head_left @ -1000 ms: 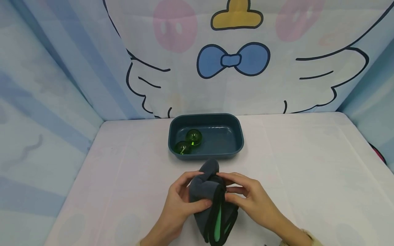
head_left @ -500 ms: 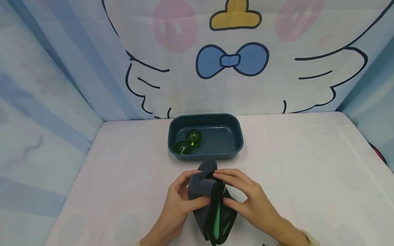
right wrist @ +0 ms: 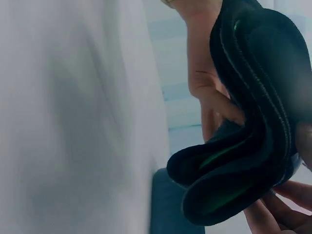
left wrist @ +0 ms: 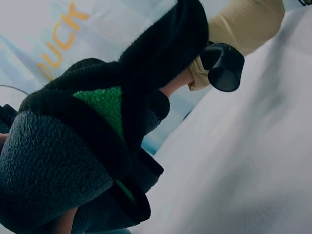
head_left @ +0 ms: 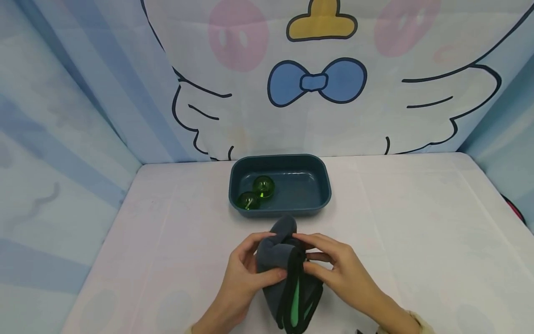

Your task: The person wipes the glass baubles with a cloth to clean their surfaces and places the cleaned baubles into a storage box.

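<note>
A folded cloth [head_left: 273, 258], dark grey-blue with black edging and a green inner side, is held upright above the table in the head view. My left hand [head_left: 245, 274] grips its left side, thumb in front and fingers behind. On the right side, my right hand [head_left: 343, 263] pinches the cloth near the black edge. Close up in the left wrist view, the fuzzy cloth [left wrist: 51, 163] shows a green strip between its black borders. The right wrist view shows several layers of the folded cloth [right wrist: 265, 112] stacked together. Some fingers are hidden behind it.
Just beyond the cloth stands a dark blue rectangular basin [head_left: 298, 212]. Two clear green balls, one farther back [head_left: 263, 186] and one nearer [head_left: 248, 201], lie at its left. A white cloth [head_left: 175, 241] covers the table. A printed curtain [head_left: 308, 125] hangs behind.
The right hand's fingers moved slightly over the cloth's top edge and then drew back a little. The cloth stays in nearly the same place, and the basin and balls have not moved.
</note>
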Tool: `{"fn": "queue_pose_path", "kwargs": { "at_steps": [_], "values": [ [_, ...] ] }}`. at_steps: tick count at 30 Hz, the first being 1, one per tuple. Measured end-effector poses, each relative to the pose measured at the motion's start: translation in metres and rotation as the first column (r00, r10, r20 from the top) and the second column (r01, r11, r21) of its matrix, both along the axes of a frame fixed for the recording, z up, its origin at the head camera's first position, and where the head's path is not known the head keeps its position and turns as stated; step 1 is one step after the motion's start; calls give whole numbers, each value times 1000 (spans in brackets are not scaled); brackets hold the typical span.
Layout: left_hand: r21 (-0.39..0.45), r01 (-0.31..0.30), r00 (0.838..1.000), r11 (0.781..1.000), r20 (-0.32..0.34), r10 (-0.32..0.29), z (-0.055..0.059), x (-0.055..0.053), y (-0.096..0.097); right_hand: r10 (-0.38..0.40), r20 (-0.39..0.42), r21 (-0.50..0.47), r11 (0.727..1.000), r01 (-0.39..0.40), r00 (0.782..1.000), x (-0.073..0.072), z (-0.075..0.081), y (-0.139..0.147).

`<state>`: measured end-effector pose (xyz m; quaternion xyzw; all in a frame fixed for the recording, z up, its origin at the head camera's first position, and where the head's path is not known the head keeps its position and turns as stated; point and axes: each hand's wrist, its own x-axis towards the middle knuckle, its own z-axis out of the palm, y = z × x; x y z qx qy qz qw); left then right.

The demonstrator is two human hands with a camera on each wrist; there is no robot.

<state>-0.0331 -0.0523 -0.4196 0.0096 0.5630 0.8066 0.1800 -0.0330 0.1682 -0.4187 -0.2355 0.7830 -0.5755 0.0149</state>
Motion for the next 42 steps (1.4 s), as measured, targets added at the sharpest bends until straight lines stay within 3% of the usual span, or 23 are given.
{"fn": "queue_pose_path", "kwargs": {
  "at_steps": [9, 13, 19, 25, 27, 30, 36, 42],
  "values": [
    [-12, -38, 999, 999, 15, 38, -3, -2, 1, -18, -207, 78, 996, 35, 978, 2, -1, 0],
    [-9, -33, 999, 999, 19, 33, -4, -2, 1, -17, -257, 101, 994, 45, 966, 3, -1, 0],
    [22, -2, 1000, 1000, 16, 1, -1, -2, -1, -9, -221, 13, 1000, 12, 975, 1, 2, 0],
    [27, 22, 1000, 999, -7, -22, 1, -2, -2, 42, -66, -65, 997, -46, 997, -4, 3, 2],
    [26, 20, 1000, 999, -6, -20, 0, -1, -2, 54, 0, -64, 997, -54, 999, -5, 4, 3],
    [27, 6, 1000, 1000, -6, -6, -1, -1, -2, 46, 32, -36, 998, -45, 998, -5, 5, 3],
    [42, -17, 1000, 999, -10, 18, -2, -2, 0, -23, -104, -7, 1000, 23, 994, -1, 3, 1],
    [41, -3, 1000, 999, -7, 3, 0, -2, 0, -9, -196, 3, 1000, 10, 981, -1, 3, -1]
  ]
}}
